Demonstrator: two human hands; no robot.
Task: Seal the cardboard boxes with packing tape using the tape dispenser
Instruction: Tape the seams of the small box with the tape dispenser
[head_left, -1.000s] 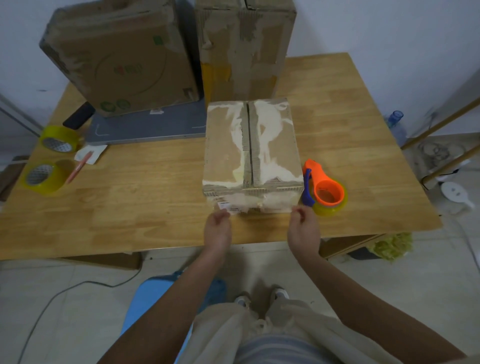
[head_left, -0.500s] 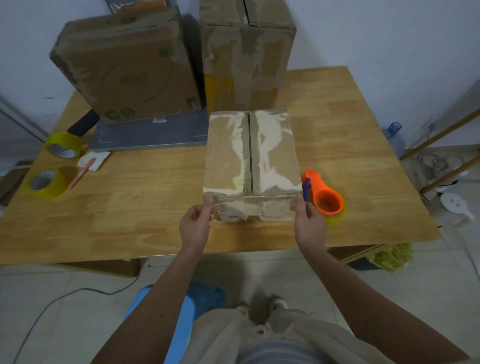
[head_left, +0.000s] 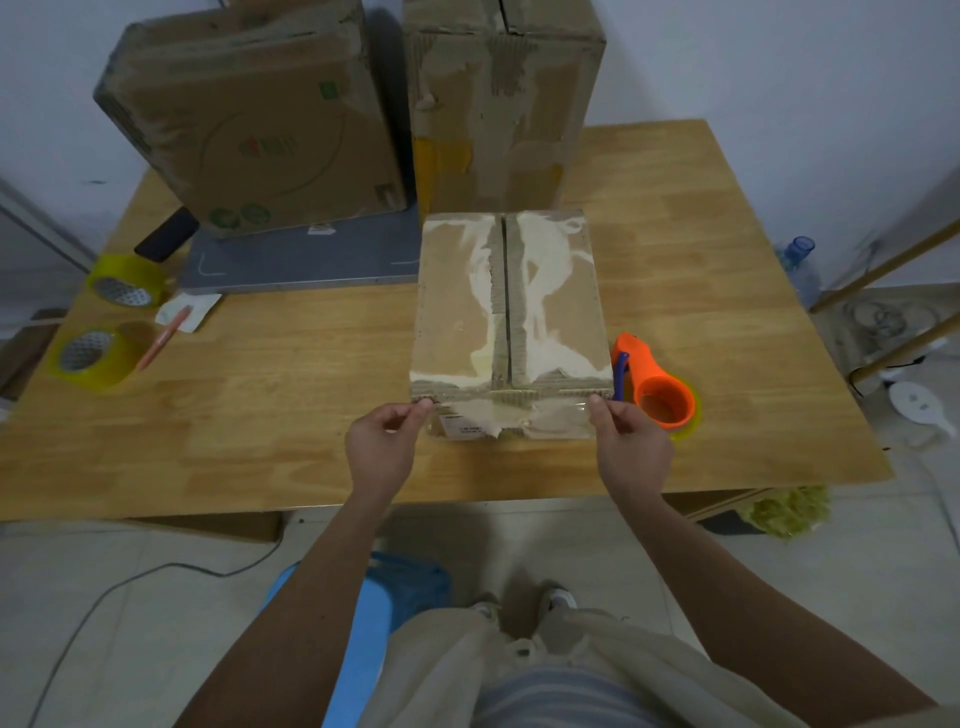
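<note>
A small worn cardboard box (head_left: 457, 312) stands mid-table, its two top flaps meeting at a centre seam. A clear tape strip (head_left: 561, 422) lies across the upper part of the box's near face. My left hand (head_left: 382, 449) pinches the strip's end at the near left corner, and my right hand (head_left: 631, 449) pinches the other end at the near right corner. The orange tape dispenser (head_left: 657, 387) with a blue blade guard lies on the table just right of the box, beside my right hand.
Two larger cardboard boxes (head_left: 260, 119) (head_left: 498, 93) stand at the back of the wooden table (head_left: 291, 415), one on a grey board (head_left: 306, 257). Two yellowish tape rolls (head_left: 127, 283) (head_left: 91, 356), a pen (head_left: 163, 338) and a black phone (head_left: 166, 234) sit at the left. A blue stool (head_left: 374, 613) is below.
My hands, close together in front of the box a second ago, have spread apart to its two near corners and risen to the top edge, stretching the tape across.
</note>
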